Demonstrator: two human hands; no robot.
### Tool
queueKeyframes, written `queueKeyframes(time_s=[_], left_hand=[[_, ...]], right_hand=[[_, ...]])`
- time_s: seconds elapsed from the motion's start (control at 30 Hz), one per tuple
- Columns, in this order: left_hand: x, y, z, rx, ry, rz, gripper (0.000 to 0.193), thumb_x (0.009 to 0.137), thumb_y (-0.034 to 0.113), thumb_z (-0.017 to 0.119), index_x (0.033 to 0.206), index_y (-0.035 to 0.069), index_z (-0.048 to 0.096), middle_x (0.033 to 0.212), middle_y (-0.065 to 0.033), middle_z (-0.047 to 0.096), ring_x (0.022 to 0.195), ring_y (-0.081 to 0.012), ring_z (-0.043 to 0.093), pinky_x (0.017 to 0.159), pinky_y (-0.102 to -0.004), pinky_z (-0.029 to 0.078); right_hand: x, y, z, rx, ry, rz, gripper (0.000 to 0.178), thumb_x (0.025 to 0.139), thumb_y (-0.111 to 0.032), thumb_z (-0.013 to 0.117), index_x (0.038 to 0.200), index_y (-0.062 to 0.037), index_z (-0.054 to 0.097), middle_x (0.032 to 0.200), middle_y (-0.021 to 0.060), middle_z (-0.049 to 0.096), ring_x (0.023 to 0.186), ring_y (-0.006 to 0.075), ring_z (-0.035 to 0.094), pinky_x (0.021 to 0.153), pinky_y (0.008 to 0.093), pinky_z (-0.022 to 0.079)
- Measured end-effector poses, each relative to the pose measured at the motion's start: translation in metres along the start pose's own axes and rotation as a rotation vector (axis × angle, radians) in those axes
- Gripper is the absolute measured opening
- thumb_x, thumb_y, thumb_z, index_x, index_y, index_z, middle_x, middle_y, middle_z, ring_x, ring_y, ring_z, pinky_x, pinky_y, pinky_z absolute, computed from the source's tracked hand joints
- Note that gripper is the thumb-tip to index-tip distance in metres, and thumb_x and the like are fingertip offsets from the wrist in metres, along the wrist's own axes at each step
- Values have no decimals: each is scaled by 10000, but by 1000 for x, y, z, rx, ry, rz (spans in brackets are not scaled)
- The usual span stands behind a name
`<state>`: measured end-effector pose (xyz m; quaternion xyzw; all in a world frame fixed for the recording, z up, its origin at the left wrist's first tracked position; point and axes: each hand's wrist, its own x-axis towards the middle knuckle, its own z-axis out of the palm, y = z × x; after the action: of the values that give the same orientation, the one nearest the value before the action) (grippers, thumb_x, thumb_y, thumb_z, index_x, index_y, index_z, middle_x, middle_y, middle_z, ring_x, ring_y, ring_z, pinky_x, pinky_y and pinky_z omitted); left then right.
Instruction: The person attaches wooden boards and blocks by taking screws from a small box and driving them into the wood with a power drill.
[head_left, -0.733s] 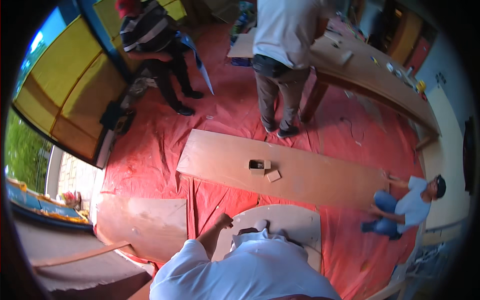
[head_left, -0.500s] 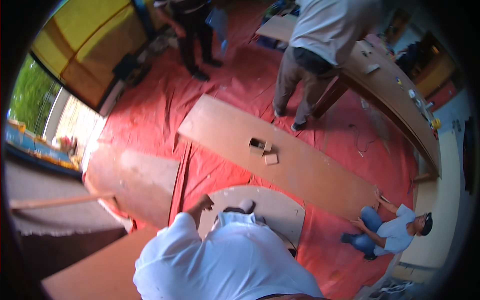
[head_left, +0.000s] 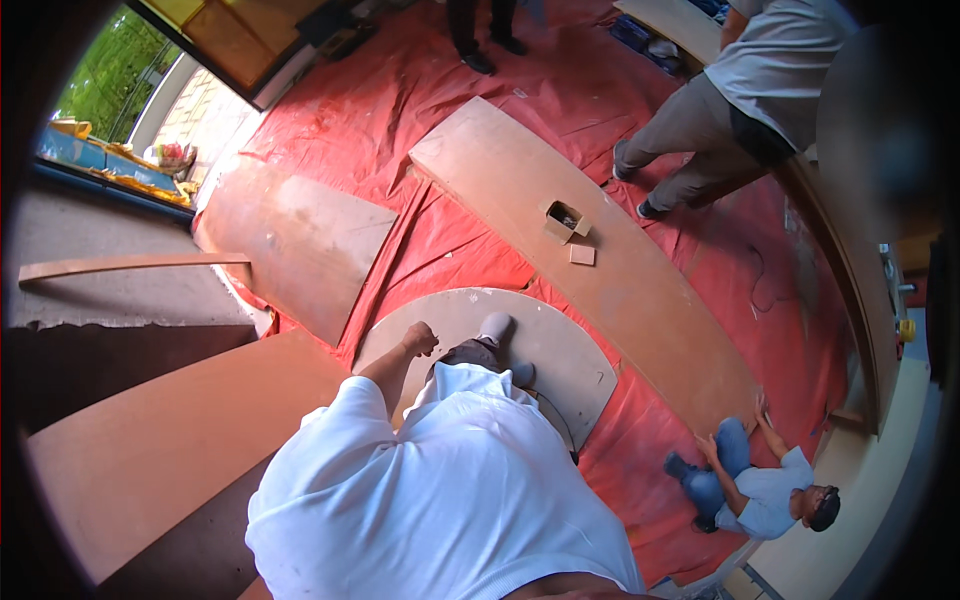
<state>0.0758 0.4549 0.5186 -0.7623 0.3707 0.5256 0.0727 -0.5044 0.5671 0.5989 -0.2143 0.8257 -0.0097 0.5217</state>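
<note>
My left hand (head_left: pixel 421 338) hangs over the grey round-ended board (head_left: pixel 575 375) that I stand on. Its fingers are curled into a loose fist, and nothing shows in them. My right hand is out of view. Beyond the grey board lies a long brown wooden board (head_left: pixel 640 310). On it sit an open cardboard box (head_left: pixel 566 221) with small contents I cannot make out and a small flat tan piece (head_left: pixel 582 255). At the board's right end a crouching person (head_left: pixel 765 485) has both hands at its edge.
Red sheeting (head_left: pixel 470 240) covers the floor in wrinkles. Another brown panel (head_left: pixel 290 240) lies at the left, with a larger panel (head_left: pixel 190 430) nearer me. A standing person (head_left: pixel 750 110) is beside a wooden table (head_left: pixel 840 270) at the far right. Another person's legs (head_left: pixel 480 35) show far back.
My view has swung, so the boards, box and people sit differently in the picture. My left hand stays low in front of me. The crouching person is still at the long board's end.
</note>
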Motion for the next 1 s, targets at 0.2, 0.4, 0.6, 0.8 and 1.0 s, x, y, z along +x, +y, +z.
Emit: queueKeyframes(time_s=[0.2, 0.4, 0.6, 0.8, 1.0], left_hand=[[-9, -54, 0, 358, -71, 189, 202, 838, 160, 675, 680, 45, 727, 707, -85, 716, 616, -206, 704, 502, -320, 571], [7, -44, -21, 416, -58, 159, 114, 775, 109, 728, 711, 16, 731, 708, -114, 705, 627, -210, 708, 506, -318, 569], [30, -20, -76, 268, -62, 295, 115, 753, 150, 732, 786, 42, 749, 749, -104, 712, 621, -188, 707, 505, -306, 566], [30, -51, -122, 34, -63, 242, 198, 849, 136, 596, 765, 9, 723, 731, -110, 722, 595, -193, 697, 506, -326, 570], [57, -156, -157, -114, -47, 139, 238, 889, 194, 582, 804, -5, 681, 683, -128, 702, 566, -205, 679, 476, -348, 531]], right_hand=[[-4, -7, 3, -20, -10, -21, 214, 794, -192, 652, 812, 21, 662, 634, 115, 633, 565, 220, 632, 502, 371, 459], [-21, -13, 17, -30, -15, -31, 209, 794, -187, 653, 809, 21, 660, 631, 111, 631, 559, 215, 628, 497, 369, 456], [-50, -26, 53, -15, -10, -5, 204, 794, -182, 654, 807, 21, 659, 628, 107, 628, 553, 210, 624, 492, 367, 452], [-82, -41, 106, 43, 0, 33, 199, 794, -178, 655, 804, 21, 658, 626, 103, 626, 547, 205, 619, 487, 364, 449], [-118, -70, 175, 167, -8, 62, 194, 793, -173, 656, 801, 21, 657, 623, 100, 624, 541, 200, 615, 482, 362, 446]])
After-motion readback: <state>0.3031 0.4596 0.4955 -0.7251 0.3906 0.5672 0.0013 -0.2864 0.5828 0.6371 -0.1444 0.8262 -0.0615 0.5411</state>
